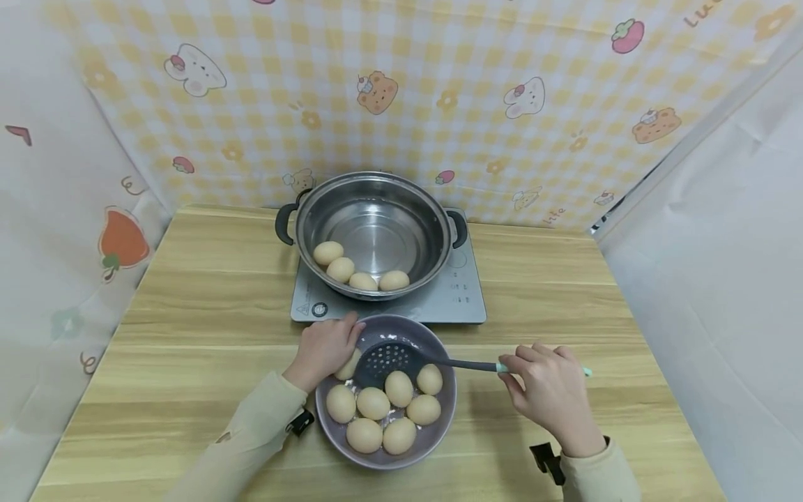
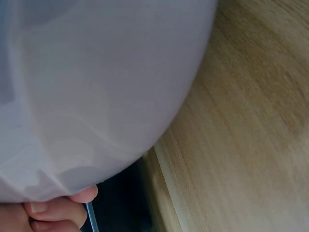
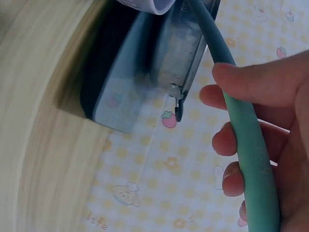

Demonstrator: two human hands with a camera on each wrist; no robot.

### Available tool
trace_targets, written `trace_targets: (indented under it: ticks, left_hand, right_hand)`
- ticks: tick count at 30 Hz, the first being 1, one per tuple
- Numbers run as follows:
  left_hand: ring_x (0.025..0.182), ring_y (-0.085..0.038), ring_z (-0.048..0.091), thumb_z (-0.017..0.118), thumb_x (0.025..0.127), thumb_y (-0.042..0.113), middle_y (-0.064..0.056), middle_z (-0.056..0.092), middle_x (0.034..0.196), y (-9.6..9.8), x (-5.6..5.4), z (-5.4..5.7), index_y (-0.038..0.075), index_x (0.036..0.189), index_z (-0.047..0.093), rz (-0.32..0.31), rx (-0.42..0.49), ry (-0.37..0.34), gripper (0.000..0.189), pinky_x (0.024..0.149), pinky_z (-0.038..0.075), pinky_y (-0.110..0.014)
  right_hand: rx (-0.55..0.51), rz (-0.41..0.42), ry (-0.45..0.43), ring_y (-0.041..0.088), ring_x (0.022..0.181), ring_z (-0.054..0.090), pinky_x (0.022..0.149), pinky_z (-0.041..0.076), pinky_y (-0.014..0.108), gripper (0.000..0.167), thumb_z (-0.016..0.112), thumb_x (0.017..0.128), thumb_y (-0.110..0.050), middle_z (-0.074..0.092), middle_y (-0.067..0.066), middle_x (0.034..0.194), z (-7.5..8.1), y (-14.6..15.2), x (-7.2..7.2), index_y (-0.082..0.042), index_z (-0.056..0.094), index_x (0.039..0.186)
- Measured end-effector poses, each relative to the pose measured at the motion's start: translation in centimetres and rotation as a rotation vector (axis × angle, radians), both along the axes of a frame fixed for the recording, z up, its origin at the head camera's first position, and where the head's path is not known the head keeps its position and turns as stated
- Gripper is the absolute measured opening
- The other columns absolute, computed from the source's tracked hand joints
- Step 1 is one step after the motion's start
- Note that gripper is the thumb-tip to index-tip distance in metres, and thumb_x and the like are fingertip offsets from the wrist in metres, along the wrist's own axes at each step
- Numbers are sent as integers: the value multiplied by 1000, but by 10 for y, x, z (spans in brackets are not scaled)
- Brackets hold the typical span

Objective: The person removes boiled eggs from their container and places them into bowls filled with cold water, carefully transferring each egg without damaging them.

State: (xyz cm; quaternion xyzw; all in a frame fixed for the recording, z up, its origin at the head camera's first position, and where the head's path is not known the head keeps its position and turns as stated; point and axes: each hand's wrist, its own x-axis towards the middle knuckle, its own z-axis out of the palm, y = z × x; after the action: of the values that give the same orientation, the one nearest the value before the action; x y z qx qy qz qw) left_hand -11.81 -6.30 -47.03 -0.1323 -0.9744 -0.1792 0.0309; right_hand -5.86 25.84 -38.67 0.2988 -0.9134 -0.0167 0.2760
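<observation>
Inside pot (image 1: 373, 233) and bowl (image 1: 433, 436) lie eggs (image 1: 373, 403); left grip (image 1: 323, 351) holds the bowl, right grip (image 1: 551, 388) a skimmer (image 1: 465, 364).

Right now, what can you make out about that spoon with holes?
The spoon has a dark, rounded, perforated head, a slim dark shaft and a mint-green handle, perhaps plastic. Its head sits inside the purple bowl beside eggs; whether it touches them is unclear. The right hand curls its fingers round the handle.

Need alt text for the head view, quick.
The right hand holds a slotted spoon in a purple bowl of eggs while the left hand grips the bowl. Behind it, a steel pot holding four eggs stands on a hotplate.
</observation>
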Motion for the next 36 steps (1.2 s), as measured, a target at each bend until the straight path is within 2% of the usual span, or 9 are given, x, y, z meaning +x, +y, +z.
trace_targets:
  ticks: [4,5,17,24,29,36]
  left_hand:
    - [48,-28,53,41,96,35,-9,56,58,0,-1,0,12,80,54,1,3,3,30,40,35,-36]
    - [50,-30,54,48,93,29,-11,57,59,0,-1,3,12,81,54,4,0,-15,23,41,36,-37]
    - [51,-30,55,48,93,29,-12,58,61,0,0,5,11,81,54,8,1,-22,22,41,36,-37]
    - [50,-30,54,49,93,28,-12,57,59,1,0,5,11,80,54,6,12,-3,22,40,36,-37]
    - [48,-30,54,50,92,28,-12,56,58,0,1,2,11,78,53,0,18,19,21,39,35,-38]
    - [50,-30,55,48,93,29,-11,58,61,1,1,0,13,78,53,-3,21,-2,22,40,35,-37]
  right_hand:
    - [25,-9,-48,5,42,34,46,16,19,11,70,62,-25,51,-11,55,4,-1,2,-17,68,69]
    - [30,-13,-62,4,42,33,46,16,19,11,69,63,-26,51,-11,55,5,-2,2,-17,68,69]
    - [96,-88,-195,-2,40,14,43,18,16,11,73,64,-31,42,-18,51,12,-2,7,-23,64,67]
    - [106,-145,-308,1,39,19,40,21,19,11,71,69,-31,44,-17,50,18,-2,11,-22,65,71]
    - [101,-156,-342,1,39,21,38,20,19,11,70,71,-31,38,-18,48,23,-3,11,-23,64,72]
    - [90,-166,-359,0,39,27,37,21,21,10,68,74,-32,43,-16,49,35,3,8,-22,65,76]
